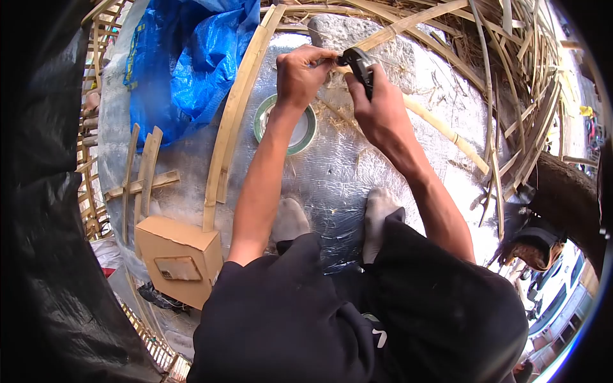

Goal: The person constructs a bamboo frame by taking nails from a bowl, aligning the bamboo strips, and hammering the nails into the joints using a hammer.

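Note:
Near the top centre, my left hand (pixel 302 71) is closed, with its fingertips pinched on something small that I cannot make out. My right hand (pixel 381 105) is wrapped round a black tool (pixel 361 69), whose curved head meets the left fingertips. Behind both hands lies a grey stone block (pixel 389 54). A bamboo strip (pixel 447 133) runs from near the right hand down to the right. Below my left wrist, partly hidden by the forearm, a green-rimmed round roll (pixel 309 134) lies on the silvery sheet (pixel 332 169).
A blue tarp (pixel 204 64) lies at the upper left beside long bamboo strips (pixel 239 108). A cardboard box (pixel 179 258) stands at the lower left, near short slats (pixel 148 163). Bundled split bamboo (pixel 527 83) fills the upper right. My socked feet rest on the sheet.

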The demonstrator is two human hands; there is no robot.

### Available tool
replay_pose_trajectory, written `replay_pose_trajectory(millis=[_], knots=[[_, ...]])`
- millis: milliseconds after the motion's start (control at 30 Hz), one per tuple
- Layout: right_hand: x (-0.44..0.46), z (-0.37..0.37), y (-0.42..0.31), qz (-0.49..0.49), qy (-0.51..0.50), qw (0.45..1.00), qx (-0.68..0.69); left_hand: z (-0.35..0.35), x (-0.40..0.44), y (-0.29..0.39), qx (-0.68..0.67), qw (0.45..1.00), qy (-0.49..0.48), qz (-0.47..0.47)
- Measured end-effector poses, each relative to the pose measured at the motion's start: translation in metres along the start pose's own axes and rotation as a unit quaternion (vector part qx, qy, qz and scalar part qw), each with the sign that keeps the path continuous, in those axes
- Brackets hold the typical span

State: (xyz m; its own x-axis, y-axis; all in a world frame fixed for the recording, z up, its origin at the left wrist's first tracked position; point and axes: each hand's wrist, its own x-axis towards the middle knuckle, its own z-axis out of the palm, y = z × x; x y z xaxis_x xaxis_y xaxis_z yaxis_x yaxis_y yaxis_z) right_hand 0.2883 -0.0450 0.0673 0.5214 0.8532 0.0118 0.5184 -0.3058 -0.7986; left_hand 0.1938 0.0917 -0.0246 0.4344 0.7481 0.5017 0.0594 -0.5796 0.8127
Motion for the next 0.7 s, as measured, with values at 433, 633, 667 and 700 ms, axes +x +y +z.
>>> replay_pose_trajectory(millis=[433,633,667,700], knots=[[0.005,0.003,0.018,-0.041,0.018,0.999,0.016,-0.001,-0.002,-0.001,-0.022,1.000,0.011,0.002],[0.001,0.002,0.017,-0.012,0.006,1.000,0.025,0.002,-0.003,-0.002,-0.020,0.999,0.024,-0.008],[0.001,0.002,0.019,0.008,-0.001,1.000,-0.007,0.002,-0.002,-0.001,-0.020,1.000,0.020,0.009],[0.005,-0.001,0.016,0.002,0.000,1.000,-0.011,0.004,0.003,-0.003,-0.022,0.999,0.026,0.012]])
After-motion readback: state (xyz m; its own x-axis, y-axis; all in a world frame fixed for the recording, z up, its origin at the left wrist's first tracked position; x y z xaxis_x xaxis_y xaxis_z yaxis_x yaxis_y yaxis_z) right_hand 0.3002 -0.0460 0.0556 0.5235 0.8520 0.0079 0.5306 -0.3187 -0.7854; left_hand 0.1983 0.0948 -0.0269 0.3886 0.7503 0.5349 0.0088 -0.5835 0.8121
